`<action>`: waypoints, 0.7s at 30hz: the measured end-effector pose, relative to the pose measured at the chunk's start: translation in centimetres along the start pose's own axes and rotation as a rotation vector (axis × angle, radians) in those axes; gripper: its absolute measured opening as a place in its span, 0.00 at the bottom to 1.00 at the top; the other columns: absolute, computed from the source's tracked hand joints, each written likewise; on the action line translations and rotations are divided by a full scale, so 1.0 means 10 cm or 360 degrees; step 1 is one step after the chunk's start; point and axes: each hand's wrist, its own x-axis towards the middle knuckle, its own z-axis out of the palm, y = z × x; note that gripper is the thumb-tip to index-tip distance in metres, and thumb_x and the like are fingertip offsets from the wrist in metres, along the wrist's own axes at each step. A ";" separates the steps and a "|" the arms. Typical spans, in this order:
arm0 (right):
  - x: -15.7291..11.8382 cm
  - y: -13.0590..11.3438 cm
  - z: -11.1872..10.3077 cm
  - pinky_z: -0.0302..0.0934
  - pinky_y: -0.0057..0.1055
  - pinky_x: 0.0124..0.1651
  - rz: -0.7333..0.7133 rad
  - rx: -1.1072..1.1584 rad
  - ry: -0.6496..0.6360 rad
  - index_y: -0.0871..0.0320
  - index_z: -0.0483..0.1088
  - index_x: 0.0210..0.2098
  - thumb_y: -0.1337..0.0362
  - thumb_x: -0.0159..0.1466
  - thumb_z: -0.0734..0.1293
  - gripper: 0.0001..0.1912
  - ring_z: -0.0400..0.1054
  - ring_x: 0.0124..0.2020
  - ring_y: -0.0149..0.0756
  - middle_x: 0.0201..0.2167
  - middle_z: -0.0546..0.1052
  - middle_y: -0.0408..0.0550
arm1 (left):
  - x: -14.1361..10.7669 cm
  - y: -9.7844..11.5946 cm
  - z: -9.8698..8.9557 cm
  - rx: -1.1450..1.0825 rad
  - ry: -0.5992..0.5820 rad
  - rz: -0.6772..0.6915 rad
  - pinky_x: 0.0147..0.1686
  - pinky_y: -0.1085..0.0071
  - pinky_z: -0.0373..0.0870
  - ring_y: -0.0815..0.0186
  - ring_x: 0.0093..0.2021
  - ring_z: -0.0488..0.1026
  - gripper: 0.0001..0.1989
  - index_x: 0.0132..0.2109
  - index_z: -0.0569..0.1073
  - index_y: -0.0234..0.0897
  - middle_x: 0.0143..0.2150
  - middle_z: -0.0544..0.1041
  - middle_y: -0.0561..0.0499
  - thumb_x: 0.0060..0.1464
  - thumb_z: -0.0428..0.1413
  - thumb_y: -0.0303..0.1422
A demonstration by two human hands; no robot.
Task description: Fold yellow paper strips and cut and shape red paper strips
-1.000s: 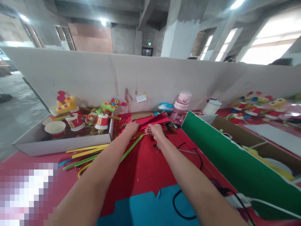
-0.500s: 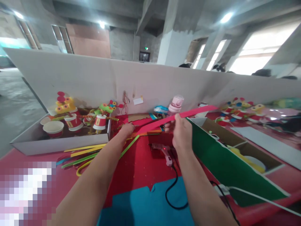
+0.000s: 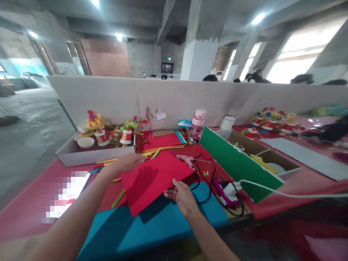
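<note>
A sheet of red paper is tilted above the front of the table. My right hand grips its near right edge, thumb on top and fingers beneath. My left hand reaches over the sheet's far left side with its fingers stretched out; whether it touches the paper I cannot tell. A pink hot glue gun lies just behind the sheet's right corner. Below is a blue sheet along the table's front. Yellow and green strips stick out from under the red paper.
At the left stands a white box with paper-cup figures. A green-sided divided box is at the right, beside a purple power socket with cables. A phone with a blurred screen lies at left. A pink bottle stands behind.
The red paper, seen nearly edge-on before, has come lower and nearer and now shows its broad face. My right hand has moved down towards me; my left hand's fingers are stretched out.
</note>
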 end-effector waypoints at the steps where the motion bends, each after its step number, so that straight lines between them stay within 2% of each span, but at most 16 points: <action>1: -0.03 0.04 0.03 0.69 0.29 0.24 0.0008 -0.0043 -0.0009 0.60 0.66 0.28 0.61 0.55 0.72 0.12 0.73 0.21 0.36 0.18 0.75 0.46 | -0.21 0.12 0.01 -0.0068 0.0049 0.0003 0.55 0.70 0.61 0.62 0.55 0.70 0.23 0.58 0.71 0.43 0.57 0.73 0.48 0.64 0.39 0.41; 4: -0.12 0.15 0.12 0.69 0.27 0.24 -0.0003 -0.0116 0.0014 0.59 0.64 0.24 0.61 0.57 0.71 0.13 0.74 0.21 0.35 0.17 0.73 0.45 | -0.68 0.56 0.22 -0.0136 0.0181 -0.0028 0.57 0.65 0.60 0.59 0.60 0.65 0.26 0.63 0.64 0.44 0.61 0.69 0.46 0.61 0.45 0.46; 7: -0.22 0.25 0.21 0.68 0.24 0.22 0.0034 -0.0184 0.0062 0.60 0.66 0.23 0.62 0.58 0.69 0.11 0.72 0.19 0.32 0.17 0.74 0.46 | -0.89 0.93 0.59 -0.0027 0.0227 -0.0013 0.60 0.57 0.57 0.52 0.64 0.58 0.38 0.68 0.53 0.47 0.66 0.62 0.45 0.52 0.57 0.44; 8: -0.26 0.27 0.23 0.67 0.24 0.21 0.0068 -0.0232 0.0052 0.61 0.67 0.23 0.62 0.59 0.69 0.12 0.71 0.18 0.31 0.18 0.75 0.47 | -0.91 1.00 0.72 0.0043 0.0255 -0.0074 0.60 0.55 0.56 0.51 0.65 0.57 0.37 0.68 0.53 0.46 0.66 0.62 0.44 0.53 0.57 0.40; 10: -0.34 0.29 0.22 0.66 0.24 0.21 0.0141 -0.0362 -0.0021 0.62 0.69 0.23 0.59 0.59 0.68 0.14 0.70 0.17 0.30 0.20 0.76 0.50 | -0.91 1.09 0.94 0.0145 0.0269 -0.0218 0.58 0.55 0.58 0.52 0.64 0.60 0.29 0.66 0.59 0.43 0.64 0.65 0.43 0.58 0.50 0.31; 12: -0.43 0.25 0.12 0.65 0.25 0.20 0.0099 -0.0543 -0.0086 0.63 0.70 0.24 0.53 0.58 0.68 0.18 0.69 0.17 0.30 0.20 0.76 0.51 | -0.91 1.10 1.07 0.0191 0.0252 -0.0318 0.55 0.56 0.61 0.53 0.61 0.64 0.24 0.62 0.65 0.41 0.60 0.69 0.42 0.60 0.46 0.27; 14: -0.50 0.12 -0.08 0.64 0.26 0.20 -0.0180 -0.0816 -0.0052 0.61 0.71 0.26 0.47 0.58 0.67 0.21 0.68 0.17 0.32 0.20 0.75 0.49 | -0.94 1.07 1.11 0.0209 0.0263 -0.0373 0.54 0.58 0.63 0.54 0.59 0.66 0.22 0.59 0.68 0.40 0.57 0.72 0.42 0.61 0.45 0.26; 16: -0.54 -0.06 -0.34 0.65 0.30 0.24 -0.0687 -0.1187 0.0125 0.59 0.72 0.33 0.45 0.59 0.65 0.21 0.68 0.21 0.34 0.24 0.75 0.49 | -0.99 1.03 1.09 0.0211 0.0310 -0.0413 0.53 0.58 0.63 0.55 0.59 0.67 0.21 0.58 0.69 0.38 0.55 0.74 0.41 0.61 0.44 0.25; 17: -0.53 -0.15 -0.46 0.68 0.34 0.31 -0.0975 -0.1352 0.0243 0.59 0.71 0.40 0.47 0.58 0.67 0.22 0.71 0.27 0.37 0.31 0.77 0.51 | -1.01 1.01 1.07 0.0201 0.0332 -0.0427 0.53 0.59 0.63 0.55 0.59 0.67 0.21 0.57 0.70 0.38 0.54 0.75 0.41 0.61 0.43 0.25; 18: -0.52 -0.25 -0.57 0.69 0.38 0.40 -0.1241 -0.1498 0.0315 0.58 0.69 0.47 0.48 0.56 0.69 0.26 0.72 0.36 0.41 0.40 0.76 0.55 | -1.04 0.99 1.04 0.0185 0.0350 -0.0441 0.53 0.59 0.63 0.55 0.58 0.67 0.20 0.56 0.70 0.37 0.53 0.75 0.41 0.61 0.43 0.24; 19: -0.49 -0.33 -0.65 0.66 0.43 0.49 -0.1431 -0.1632 0.0289 0.58 0.65 0.54 0.49 0.54 0.71 0.33 0.70 0.45 0.46 0.49 0.73 0.58 | -1.07 0.98 1.02 0.0166 0.0365 -0.0452 0.53 0.59 0.63 0.56 0.58 0.68 0.20 0.56 0.71 0.37 0.52 0.76 0.40 0.61 0.43 0.24; 21: -0.42 -0.46 -0.70 0.59 0.48 0.58 -0.1582 -0.1832 0.0116 0.56 0.57 0.62 0.50 0.55 0.71 0.40 0.61 0.59 0.50 0.59 0.66 0.59 | -1.11 0.95 0.98 0.0135 0.0383 -0.0460 0.52 0.60 0.63 0.56 0.56 0.69 0.18 0.54 0.73 0.37 0.50 0.77 0.41 0.61 0.44 0.25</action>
